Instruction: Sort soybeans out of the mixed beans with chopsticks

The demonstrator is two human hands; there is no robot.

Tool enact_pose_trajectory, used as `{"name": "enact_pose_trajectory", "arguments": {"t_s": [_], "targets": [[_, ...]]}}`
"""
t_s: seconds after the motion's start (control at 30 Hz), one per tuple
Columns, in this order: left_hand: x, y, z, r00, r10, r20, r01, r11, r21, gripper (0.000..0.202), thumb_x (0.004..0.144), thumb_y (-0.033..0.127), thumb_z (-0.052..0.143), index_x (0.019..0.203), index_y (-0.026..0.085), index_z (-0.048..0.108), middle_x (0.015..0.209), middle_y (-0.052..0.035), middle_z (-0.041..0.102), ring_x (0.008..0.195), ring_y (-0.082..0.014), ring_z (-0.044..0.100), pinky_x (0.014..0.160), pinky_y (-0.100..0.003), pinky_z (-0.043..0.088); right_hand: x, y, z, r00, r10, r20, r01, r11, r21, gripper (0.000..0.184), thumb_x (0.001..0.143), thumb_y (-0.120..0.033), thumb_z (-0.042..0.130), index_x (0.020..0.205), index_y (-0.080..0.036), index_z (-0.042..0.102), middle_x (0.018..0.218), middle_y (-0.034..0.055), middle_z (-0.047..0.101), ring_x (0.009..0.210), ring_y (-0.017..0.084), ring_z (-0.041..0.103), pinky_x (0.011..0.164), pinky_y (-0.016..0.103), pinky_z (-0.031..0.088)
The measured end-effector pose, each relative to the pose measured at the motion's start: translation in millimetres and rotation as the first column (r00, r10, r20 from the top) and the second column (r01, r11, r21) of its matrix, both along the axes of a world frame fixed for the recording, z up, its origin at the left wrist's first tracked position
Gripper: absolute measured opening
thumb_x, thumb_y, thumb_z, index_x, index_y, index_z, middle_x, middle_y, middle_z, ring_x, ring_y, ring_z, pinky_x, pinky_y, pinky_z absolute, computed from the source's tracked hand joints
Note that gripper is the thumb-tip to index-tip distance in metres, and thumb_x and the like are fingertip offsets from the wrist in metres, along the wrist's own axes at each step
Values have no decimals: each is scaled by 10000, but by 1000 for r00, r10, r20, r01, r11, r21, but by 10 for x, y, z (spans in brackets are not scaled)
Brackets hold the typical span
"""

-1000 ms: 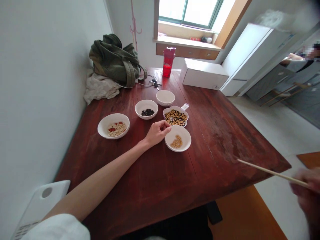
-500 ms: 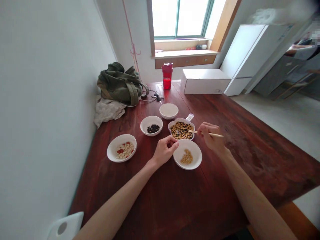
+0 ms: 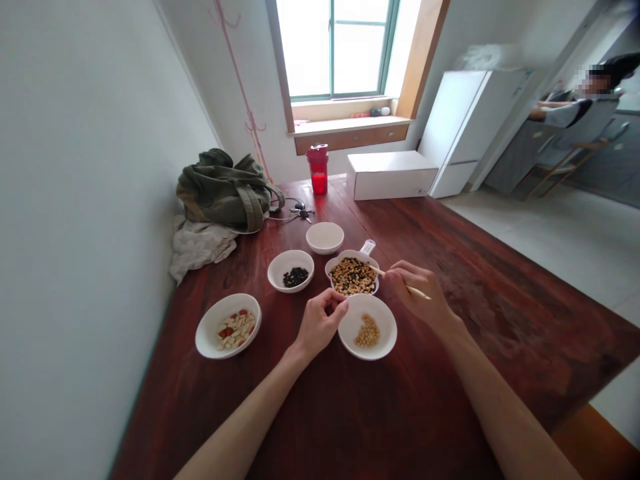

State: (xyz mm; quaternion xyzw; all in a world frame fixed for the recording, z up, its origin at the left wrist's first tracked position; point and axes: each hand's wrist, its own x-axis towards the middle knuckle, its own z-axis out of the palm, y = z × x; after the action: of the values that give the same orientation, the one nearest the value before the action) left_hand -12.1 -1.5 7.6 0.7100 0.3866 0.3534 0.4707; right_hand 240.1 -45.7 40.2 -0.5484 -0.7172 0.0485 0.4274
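My left hand (image 3: 320,321) is closed on the left rim of a white bowl (image 3: 385,340) that holds a small heap of yellow beans (image 3: 368,331). In my right hand (image 3: 417,293) are chopsticks (image 3: 419,293), their tips at the right edge of a handled, scalloped dish (image 3: 367,248). Mixed yellow and black beans (image 3: 352,275) fill that dish, just behind the bowl. A second white bowl (image 3: 276,272) with black beans (image 3: 295,277) stands to the left. Nearer the wall, another bowl (image 3: 205,337) contains pale and red pieces (image 3: 235,328). Behind them sits an empty white bowl (image 3: 325,238).
A green bag (image 3: 225,193) lies on a pale cloth (image 3: 203,248) by the left wall. Keys (image 3: 303,213), a red shaker bottle (image 3: 319,170) and a white box (image 3: 393,175) are toward the table's far end. Another person (image 3: 575,107) is at the far right.
The view has tilted up and turned slightly right, so the table things appear lower and further left. Both hands keep their grips; the chopsticks' tips have shifted to the dish's edge.
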Motion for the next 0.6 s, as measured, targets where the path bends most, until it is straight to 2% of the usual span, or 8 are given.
{"name": "enact_pose_trajectory", "arguments": {"t_s": [0.07, 0.27, 0.4, 0.47, 0.6], "targets": [[-4, 4, 7, 1000, 7, -5, -7, 1000, 8, 270, 912, 404, 643, 869, 144, 702, 685, 1, 595, 621, -118, 482, 596, -226, 380, -70, 27, -46, 1000, 19, -10, -19, 1000, -13, 316, 1023, -329, 530, 839, -221, 764, 867, 52, 731, 735, 167, 658, 706, 296, 471], [-13, -1, -3, 1000, 12, -9, -12, 1000, 24, 281, 908, 410, 638, 896, 141, 718, 681, -5, 604, 618, -126, 505, 576, -226, 375, -243, 107, -223, 976, 90, -196, -97, 995, -26, 321, 1030, -370, 515, 959, -255, 806, 945, 62, 766, 824, 193, 712, 759, 322, 541], [-14, -9, 3, 1000, 21, -20, -20, 999, 34, 278, 918, 403, 626, 907, 140, 713, 684, -6, 601, 624, -126, 502, 584, -229, 382, -211, 116, -294, 939, 47, -340, -57, 998, -21, 373, 1026, -416, 512, 878, -241, 806, 888, 60, 770, 778, 194, 713, 702, 316, 552], [-13, -11, 13, 999, 25, -25, -24, 999, 38, 268, 916, 394, 628, 895, 140, 709, 690, -8, 609, 636, -128, 509, 599, -231, 391, -176, 125, -314, 879, -24, -476, 2, 999, -47, 444, 1017, -490, 498, 813, -224, 790, 820, 61, 767, 690, 189, 700, 610, 300, 541], [-12, -15, 25, 999, 16, -29, -15, 999, 31, 261, 916, 389, 624, 877, 143, 704, 722, -16, 641, 641, -126, 510, 604, -229, 395, -149, 173, -335, 678, -136, -722, 34, 988, -154, 548, 950, -644, 521, 740, -196, 756, 706, 71, 759, 570, 189, 684, 499, 282, 540]]}}
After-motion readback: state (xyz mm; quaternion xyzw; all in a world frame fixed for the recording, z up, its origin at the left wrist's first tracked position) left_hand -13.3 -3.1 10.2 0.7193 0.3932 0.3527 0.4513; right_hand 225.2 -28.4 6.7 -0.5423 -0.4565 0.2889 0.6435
